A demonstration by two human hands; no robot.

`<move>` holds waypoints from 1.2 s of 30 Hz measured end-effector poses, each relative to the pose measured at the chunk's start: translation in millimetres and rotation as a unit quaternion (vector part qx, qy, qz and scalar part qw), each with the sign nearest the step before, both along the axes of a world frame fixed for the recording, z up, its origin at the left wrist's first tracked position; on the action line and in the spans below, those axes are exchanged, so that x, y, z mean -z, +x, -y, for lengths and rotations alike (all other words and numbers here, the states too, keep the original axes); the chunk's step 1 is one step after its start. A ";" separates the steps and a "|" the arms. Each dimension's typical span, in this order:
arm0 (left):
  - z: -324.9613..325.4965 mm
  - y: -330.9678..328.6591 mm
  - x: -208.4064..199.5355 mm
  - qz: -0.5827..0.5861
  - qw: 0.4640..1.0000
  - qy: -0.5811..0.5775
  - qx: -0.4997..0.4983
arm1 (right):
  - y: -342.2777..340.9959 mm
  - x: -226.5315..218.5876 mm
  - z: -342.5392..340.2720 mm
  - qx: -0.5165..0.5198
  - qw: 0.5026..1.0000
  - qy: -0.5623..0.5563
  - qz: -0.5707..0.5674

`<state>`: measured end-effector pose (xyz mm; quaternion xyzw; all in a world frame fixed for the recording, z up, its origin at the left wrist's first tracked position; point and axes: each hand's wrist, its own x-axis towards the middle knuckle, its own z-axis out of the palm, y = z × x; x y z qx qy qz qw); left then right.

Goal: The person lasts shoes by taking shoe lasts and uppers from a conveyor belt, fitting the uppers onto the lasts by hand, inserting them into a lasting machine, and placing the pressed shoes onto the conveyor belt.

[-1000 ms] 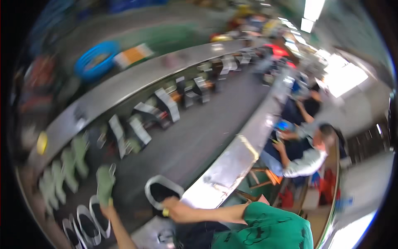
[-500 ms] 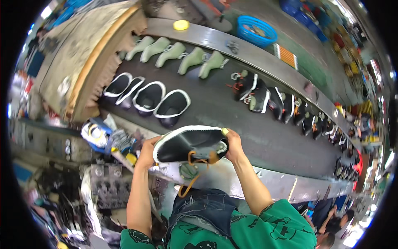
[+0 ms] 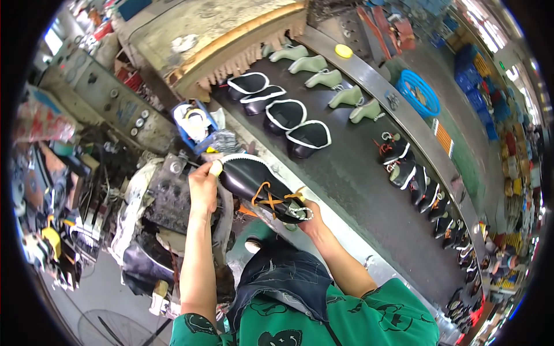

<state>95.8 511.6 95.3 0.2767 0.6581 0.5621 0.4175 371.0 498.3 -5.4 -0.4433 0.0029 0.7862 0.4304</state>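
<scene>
Between my two hands is a black shoe (image 3: 249, 177) with a white stitched edge and an orange lace crossed over it. My left hand (image 3: 203, 187) pinches its toe end, a yellow cover showing on a fingertip. My right hand (image 3: 311, 219) grips the opposite end, near a black-and-white cord loop; some of its fingers are hidden behind the shoe. The shoe is tilted, over the near edge of a dark conveyor belt (image 3: 352, 179). Left of it and closest to my left hand stands a greasy machine (image 3: 167, 190) with a knobbed metal plate.
Several white-edged black shoe uppers (image 3: 309, 135) and pale green shoe lasts (image 3: 324, 78) lie on the belt. Farther right, black shoes (image 3: 424, 184) line its far side. A fringed tunnel (image 3: 248, 43) covers the belt's far end. A blue box (image 3: 193, 124) stands beside the belt.
My view has swung left toward the machine. The shoe has turned in my hands, now showing its laced upper with the toe at my left hand. Both hands still hold it.
</scene>
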 end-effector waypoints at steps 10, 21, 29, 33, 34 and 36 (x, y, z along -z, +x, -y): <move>86.4 -42.2 -91.0 -0.210 0.972 0.033 -0.099 | -111.7 -85.6 16.3 -0.296 0.843 0.415 0.170; 273.0 -130.9 -54.1 0.122 0.935 0.175 -0.285 | -250.9 -121.4 106.1 -0.392 0.801 0.433 0.135; 349.6 -191.8 -11.9 0.194 0.862 0.262 -0.388 | -384.6 -103.6 177.0 -0.433 0.819 0.372 0.064; 364.7 -205.0 -10.3 0.291 0.859 0.215 -0.363 | -440.3 -93.0 209.6 -0.388 0.866 0.313 0.033; 366.7 -213.2 -6.3 0.296 0.856 0.209 -0.370 | -450.4 -80.2 213.5 -0.382 0.869 0.311 0.038; 366.2 -228.4 -4.9 0.281 0.846 0.231 -0.389 | -458.8 -66.6 218.6 -0.374 0.860 0.339 0.073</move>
